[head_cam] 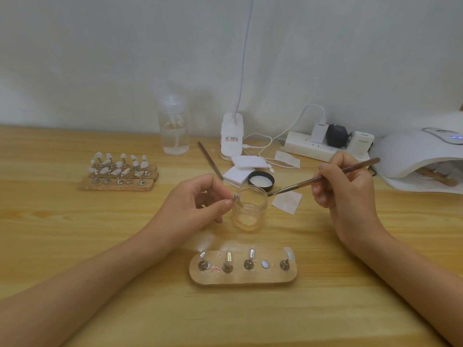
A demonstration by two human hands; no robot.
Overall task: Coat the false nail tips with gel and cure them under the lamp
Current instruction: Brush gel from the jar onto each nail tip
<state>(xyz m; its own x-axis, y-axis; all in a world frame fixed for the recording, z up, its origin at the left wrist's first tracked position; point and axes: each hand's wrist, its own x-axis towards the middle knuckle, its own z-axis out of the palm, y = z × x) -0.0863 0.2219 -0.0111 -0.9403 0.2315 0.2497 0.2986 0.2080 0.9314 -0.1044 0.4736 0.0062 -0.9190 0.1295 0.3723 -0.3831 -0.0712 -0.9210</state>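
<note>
Fingers (226, 203) of the left hand (198, 204) pinch one small false nail tip (237, 196) right at the rim of the open gel jar (249, 209). Those of the right hand (347, 186) are curled round a thin brush (325, 178), whose bristles hover just past the jar's far side, apart from the tip. Nearer the body, between the forearms, a wooden holder (250, 278) carries four stands with clear tips and one bare round spot.

The pinch is slight, so a slip would likely drop the tip into the jar. An overloaded brush could drip on the way across or flood gel onto the fingertips. A forearm swinging inward might knock the near holder.

The tabletop (75, 234) is pale wood grain. Beyond the jar lie its black lid (261, 181), white pads (241, 169) and a second brush (210, 159). More holders (117, 188) crowded with tips sit to the far left, and the curing lamp (421, 156), a light showing on top, is at the far right. A clear bottle (173, 128), a clip lamp base (231, 136) and a power strip (308, 146) line the plain pale wall (100, 58).
</note>
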